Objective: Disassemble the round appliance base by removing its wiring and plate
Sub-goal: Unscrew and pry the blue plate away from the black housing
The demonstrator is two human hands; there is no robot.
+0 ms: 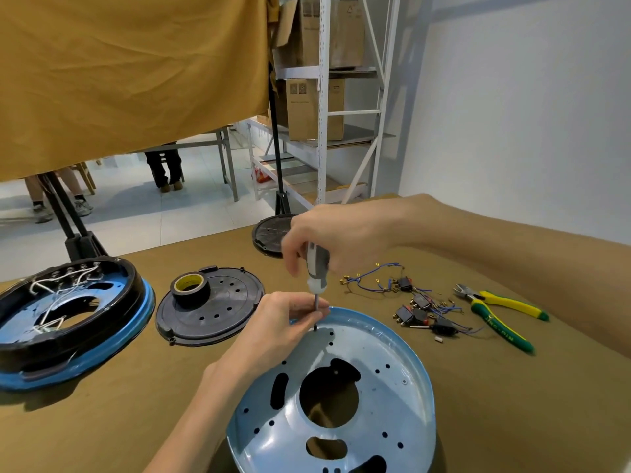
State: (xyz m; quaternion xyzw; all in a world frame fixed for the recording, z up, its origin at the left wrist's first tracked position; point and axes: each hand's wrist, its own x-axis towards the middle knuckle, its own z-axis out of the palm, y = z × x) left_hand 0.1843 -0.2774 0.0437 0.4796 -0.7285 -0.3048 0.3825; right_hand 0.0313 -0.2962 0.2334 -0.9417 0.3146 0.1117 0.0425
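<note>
While left hand (pixel 286 322) pinches shaft, right hand (pixel 327 240) grips screwdriver (pixel 317 268) upright, tip down on plate (pixel 375 353).

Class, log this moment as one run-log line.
right hand: grips screwdriver | left hand: steadies its shaft | tip: at blue plate rim hole | cutters: idle

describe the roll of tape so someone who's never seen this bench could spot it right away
On the brown table, look left of the person's hands to the flat black round cover with holes, lying between two blue-rimmed bases. The roll of tape sits on that cover's left part. It is the only small black ring there, with a yellow inner core.
</note>
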